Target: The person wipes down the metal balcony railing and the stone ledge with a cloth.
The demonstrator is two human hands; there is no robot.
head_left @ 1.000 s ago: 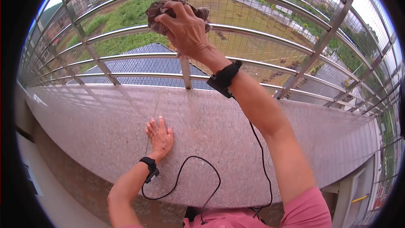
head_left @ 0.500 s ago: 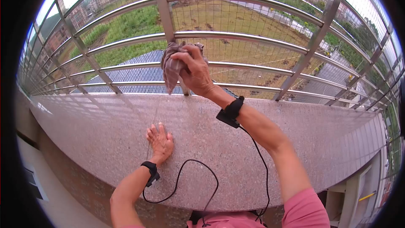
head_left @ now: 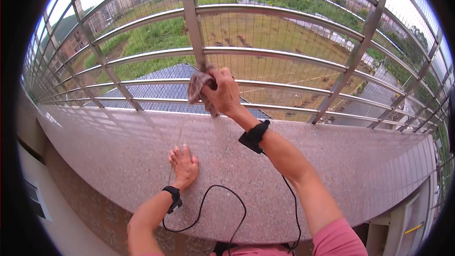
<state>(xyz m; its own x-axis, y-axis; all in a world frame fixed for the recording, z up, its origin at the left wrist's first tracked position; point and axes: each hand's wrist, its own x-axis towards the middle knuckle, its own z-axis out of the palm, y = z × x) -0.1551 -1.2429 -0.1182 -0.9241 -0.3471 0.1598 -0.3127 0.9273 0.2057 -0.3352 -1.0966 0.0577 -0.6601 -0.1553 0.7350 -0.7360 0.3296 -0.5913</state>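
Observation:
My right hand (head_left: 222, 91) is closed round a crumpled brownish-pink cloth (head_left: 198, 87), pressed against the upright metal post (head_left: 192, 23) of the window grille. Part of the cloth hangs below my fingers, near the foot of the post. Down on the speckled pink stone sill (head_left: 284, 175), my left hand (head_left: 184, 165) lies flat with its fingers apart and holds nothing. A black strap with a small device is on each wrist.
Horizontal metal bars (head_left: 279, 52) and thin wire mesh span the far side of the sill. A black cable (head_left: 215, 186) loops over the stone between my arms. At lower right is an open cabinet with a yellow object (head_left: 414, 228).
My right hand has slid down the post with the cloth, closer to the sill. The left hand stays flat on the stone. The whole view has shifted slightly.

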